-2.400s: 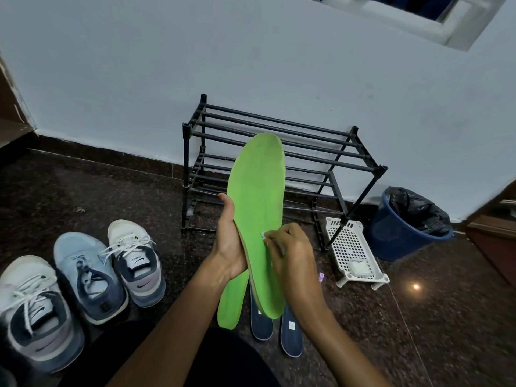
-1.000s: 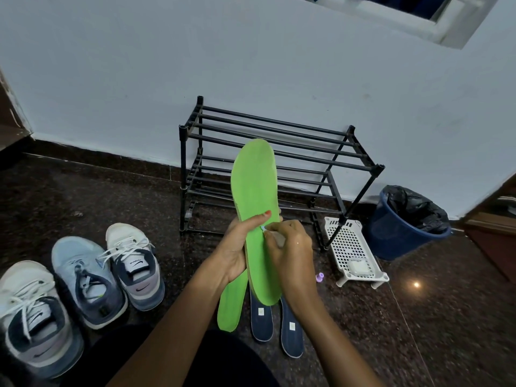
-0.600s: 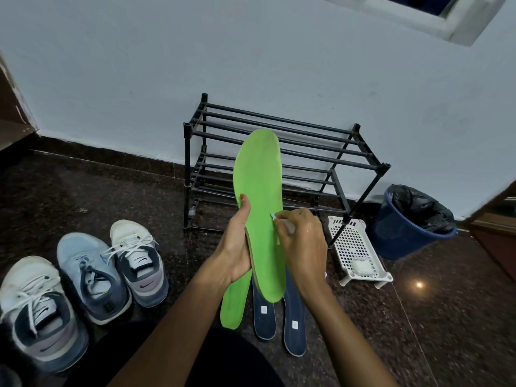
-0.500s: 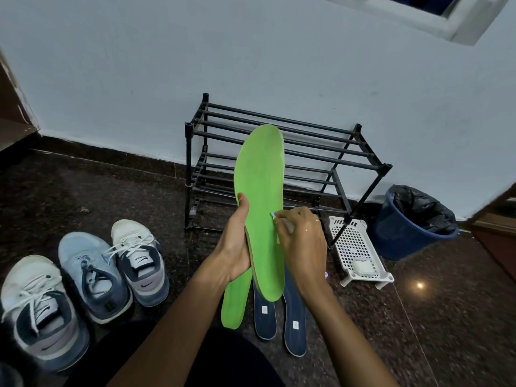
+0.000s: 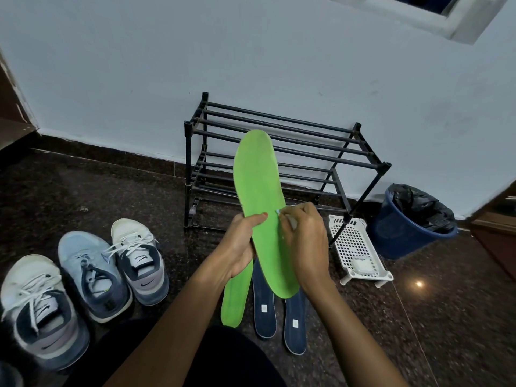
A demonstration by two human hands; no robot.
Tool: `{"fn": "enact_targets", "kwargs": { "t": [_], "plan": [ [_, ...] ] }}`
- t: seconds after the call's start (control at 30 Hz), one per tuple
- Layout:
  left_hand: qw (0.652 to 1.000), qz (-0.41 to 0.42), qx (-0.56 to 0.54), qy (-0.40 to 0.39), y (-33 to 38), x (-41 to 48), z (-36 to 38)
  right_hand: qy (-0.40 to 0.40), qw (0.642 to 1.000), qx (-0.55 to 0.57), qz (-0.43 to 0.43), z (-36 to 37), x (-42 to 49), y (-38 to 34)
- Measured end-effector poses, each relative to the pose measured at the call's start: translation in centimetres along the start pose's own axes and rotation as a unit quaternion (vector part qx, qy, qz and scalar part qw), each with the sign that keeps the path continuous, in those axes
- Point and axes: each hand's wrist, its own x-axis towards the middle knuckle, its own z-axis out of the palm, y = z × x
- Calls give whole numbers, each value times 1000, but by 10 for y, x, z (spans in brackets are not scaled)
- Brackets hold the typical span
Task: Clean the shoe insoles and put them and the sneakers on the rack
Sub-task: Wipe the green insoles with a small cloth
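Left hand (image 5: 240, 247) grips a likely light, bendy green insole (image 5: 259, 191) mid-length | right hand (image 5: 304, 241) pinches small white cleaner (image 5: 291, 223) | rack (image 5: 307, 125) at 12 o'clock

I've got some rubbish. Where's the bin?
In the head view, the blue bin sits at the right, beside the white tray and black rack.

Nike swoosh marks on the sneakers (image 5: 141, 263)

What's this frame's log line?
step: cleaning; left hand: holds green insole; right hand: pinches small white tool against it; sneakers: on floor
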Motion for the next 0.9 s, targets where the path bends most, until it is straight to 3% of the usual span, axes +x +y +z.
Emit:
{"fn": "enact_targets", "kwargs": {
  "t": [0.3, 0.53, 0.77, 0.9],
  "plan": [
    [1000, 15, -7, 21, 0, 2, -1, -30, 996, 19, -80, 8, -18, -7],
    [999, 21, 29, 14, -6, 3, 4, -4, 1000, 26, -13, 4, 2, 5],
    [998, 32, 16, 49, -6, 8, 0, -22, 998, 26, -59, 13, -20, -5],
    [999, 29, 27, 30, -8, 7, 2, -14, 999, 31, -18, 8, -7, 5]
  ]
}}
